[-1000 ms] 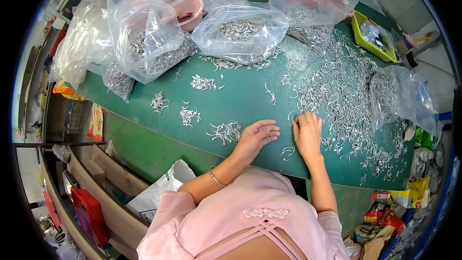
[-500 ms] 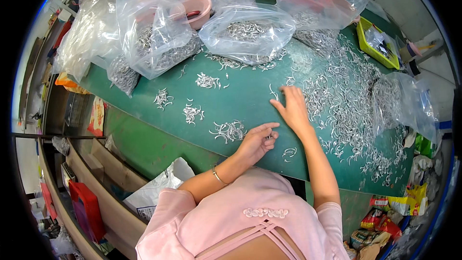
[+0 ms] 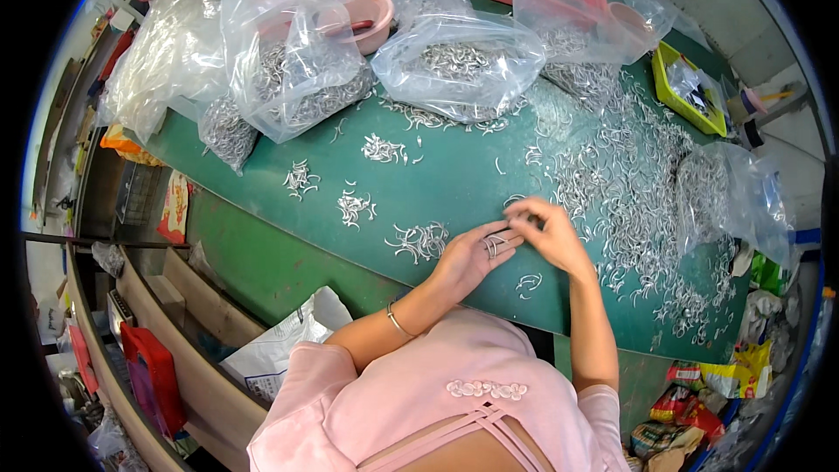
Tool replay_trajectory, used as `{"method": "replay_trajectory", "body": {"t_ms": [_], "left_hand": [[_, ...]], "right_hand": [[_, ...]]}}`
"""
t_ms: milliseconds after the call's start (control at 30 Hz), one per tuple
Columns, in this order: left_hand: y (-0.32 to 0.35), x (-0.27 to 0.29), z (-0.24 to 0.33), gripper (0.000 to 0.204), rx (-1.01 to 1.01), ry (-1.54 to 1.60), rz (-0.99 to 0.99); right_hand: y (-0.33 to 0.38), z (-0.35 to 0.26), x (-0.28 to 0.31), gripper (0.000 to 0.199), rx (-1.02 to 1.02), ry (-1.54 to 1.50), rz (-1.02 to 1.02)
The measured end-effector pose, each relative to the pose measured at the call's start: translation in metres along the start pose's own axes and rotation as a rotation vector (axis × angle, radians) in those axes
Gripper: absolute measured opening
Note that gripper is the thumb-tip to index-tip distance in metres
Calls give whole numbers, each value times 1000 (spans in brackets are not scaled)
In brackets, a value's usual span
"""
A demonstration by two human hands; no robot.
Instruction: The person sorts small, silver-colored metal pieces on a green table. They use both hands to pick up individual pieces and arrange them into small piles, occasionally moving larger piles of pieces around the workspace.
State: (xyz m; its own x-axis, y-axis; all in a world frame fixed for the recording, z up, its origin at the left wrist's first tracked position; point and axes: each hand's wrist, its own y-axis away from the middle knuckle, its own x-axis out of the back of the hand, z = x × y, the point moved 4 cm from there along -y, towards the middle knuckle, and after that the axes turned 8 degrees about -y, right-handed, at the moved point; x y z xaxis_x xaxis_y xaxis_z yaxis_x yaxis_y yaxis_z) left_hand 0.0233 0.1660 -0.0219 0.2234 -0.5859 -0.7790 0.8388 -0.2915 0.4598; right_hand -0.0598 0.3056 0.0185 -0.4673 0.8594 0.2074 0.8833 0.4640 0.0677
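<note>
While both hands meet near the middle of the green desk, the left hand lies palm down with a few small silver hooks gathered across its fingers. The right hand touches it at the fingertips, its fingers pinched nearly closed on those same hooks; whether the grip is complete cannot be told. A thin bracelet circles the left wrist.

At 9 o'clock of the left hand, just beside it, sits a small sorted cluster of hooks; further clusters lie toward 10 o'clock. From 12 to 4 o'clock of the right hand spreads a large loose heap of hooks. Clear plastic bags of hooks stand along the far edge at 12 o'clock, with a pink bowl behind them and a yellow-green tray toward 2 o'clock.
</note>
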Motion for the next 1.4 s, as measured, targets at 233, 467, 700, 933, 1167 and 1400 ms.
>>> {"method": "replay_trajectory", "body": {"t_ms": [233, 467, 700, 933, 1167, 1400], "left_hand": [[6, -1, 4, 50, -37, -69, -36], [8, 2, 10, 53, -70, -51, -27], [7, 2, 9, 52, -73, -41, -16], [6, 7, 7, 52, -74, -27, 4], [3, 12, 3, 46, -91, 27, 32], [1, 14, -3, 36, -46, -77, -142]], "right_hand": [[-13, 4, 1, 17, 396, 652, 218], [-8, 0, 6, 9, 133, 399, 254], [-2, 1, 10, 13, 250, 694, 396], [-1, -2, -17, 14, 208, 811, 221], [-5, -26, -18, 11, 100, 324, -44], [-70, 10, -21, 16, 320, 782, 308]]}}
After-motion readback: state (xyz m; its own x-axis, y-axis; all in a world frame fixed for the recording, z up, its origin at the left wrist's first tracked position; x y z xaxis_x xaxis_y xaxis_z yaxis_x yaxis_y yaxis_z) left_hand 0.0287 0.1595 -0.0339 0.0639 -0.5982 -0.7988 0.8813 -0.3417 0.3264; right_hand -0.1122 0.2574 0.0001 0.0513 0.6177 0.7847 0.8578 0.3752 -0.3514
